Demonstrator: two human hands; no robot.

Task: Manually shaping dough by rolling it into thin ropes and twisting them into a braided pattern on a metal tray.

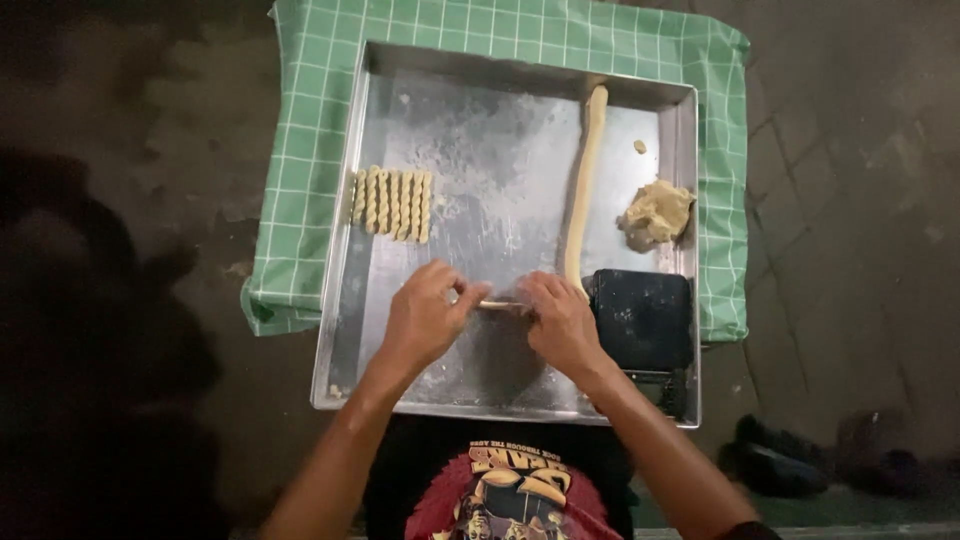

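A large metal tray (520,110) lies on a green checked cloth (300,150). My left hand (425,315) and my right hand (560,320) press side by side on a thin strip of dough (497,304) near the tray's front. Only a short piece of the strip shows between my fingers. A long dough rope (585,180) runs from the tray's far edge down to my right hand. Several twisted dough sticks (392,204) lie in a row at the tray's left.
A lump of dough (657,213) sits at the tray's right side, with a small crumb (639,147) beyond it. A black flat square object (642,318) rests in the tray's front right corner. Dark shoes (775,465) lie on the paved floor at right.
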